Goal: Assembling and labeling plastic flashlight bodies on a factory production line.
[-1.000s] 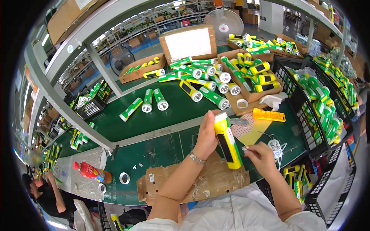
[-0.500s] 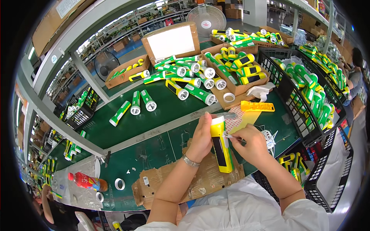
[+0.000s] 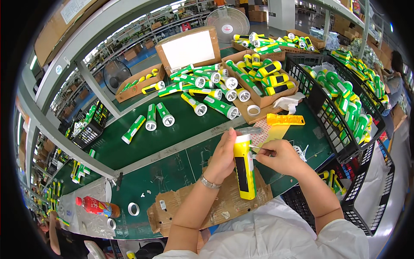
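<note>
My left hand (image 3: pixel 223 156) is wrapped around the upper side of a yellow and green flashlight (image 3: pixel 245 170) with a dark panel along its body. It stands nearly upright over a flattened piece of brown cardboard (image 3: pixel 179 207), white-rimmed head at the top. Pinched in my right hand (image 3: pixel 279 157) is a thin metal tool (image 3: pixel 260 148) that looks like tweezers. Its tip meets the flashlight's right side just below the head. Behind the flashlight lie a clear plastic piece (image 3: pixel 250 130) and a yellow sheet (image 3: pixel 278 133) with a red-patterned strip.
Several flashlights (image 3: pixel 189 81) lie on the green bench beyond, near an open carton (image 3: pixel 278 97) full of them. A black crate (image 3: pixel 321 116) of flashlights stands right. A drink bottle (image 3: pixel 97 206) and tape rolls (image 3: pixel 133 209) are left. An orange-yellow case (image 3: pixel 285 119) lies behind my right hand.
The flashlight has tipped slightly more upright and shifted a little lower. My right hand's tool tip has moved up along its side toward the head.
</note>
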`<state>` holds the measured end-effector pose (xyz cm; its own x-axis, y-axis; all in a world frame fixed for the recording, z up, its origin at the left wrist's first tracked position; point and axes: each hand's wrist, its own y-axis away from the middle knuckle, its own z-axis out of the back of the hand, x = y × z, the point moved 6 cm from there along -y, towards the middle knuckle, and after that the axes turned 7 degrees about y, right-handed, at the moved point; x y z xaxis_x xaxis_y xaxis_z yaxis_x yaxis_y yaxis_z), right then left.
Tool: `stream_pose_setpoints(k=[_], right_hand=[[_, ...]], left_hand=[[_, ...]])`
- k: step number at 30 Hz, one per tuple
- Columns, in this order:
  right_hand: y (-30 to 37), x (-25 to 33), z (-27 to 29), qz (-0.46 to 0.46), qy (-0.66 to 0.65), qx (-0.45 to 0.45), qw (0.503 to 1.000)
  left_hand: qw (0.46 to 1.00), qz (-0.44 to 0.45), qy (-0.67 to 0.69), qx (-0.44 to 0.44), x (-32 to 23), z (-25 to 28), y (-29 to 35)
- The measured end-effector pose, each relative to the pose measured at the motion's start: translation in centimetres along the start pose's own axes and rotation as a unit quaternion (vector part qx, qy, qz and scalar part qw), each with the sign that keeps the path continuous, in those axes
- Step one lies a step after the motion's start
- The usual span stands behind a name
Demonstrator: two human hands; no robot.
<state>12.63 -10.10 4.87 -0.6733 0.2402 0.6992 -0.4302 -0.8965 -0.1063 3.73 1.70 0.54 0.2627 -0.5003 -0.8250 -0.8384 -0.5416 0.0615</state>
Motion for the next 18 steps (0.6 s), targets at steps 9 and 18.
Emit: stream_pose_setpoints(k=[9, 18], right_hand=[[-1.0, 1.9, -0.4, 0.047, 0.124, -0.012, 0.991], [-1.5, -0.9, -1.6, -0.002, -0.119, 0.041, 0.992]], left_hand=[[0.995, -0.058, -0.085, -0.014, -0.2, 0.5, -0.2], [0.990, -0.083, -0.115, -0.012, -0.5, 0.4, -0.1]])
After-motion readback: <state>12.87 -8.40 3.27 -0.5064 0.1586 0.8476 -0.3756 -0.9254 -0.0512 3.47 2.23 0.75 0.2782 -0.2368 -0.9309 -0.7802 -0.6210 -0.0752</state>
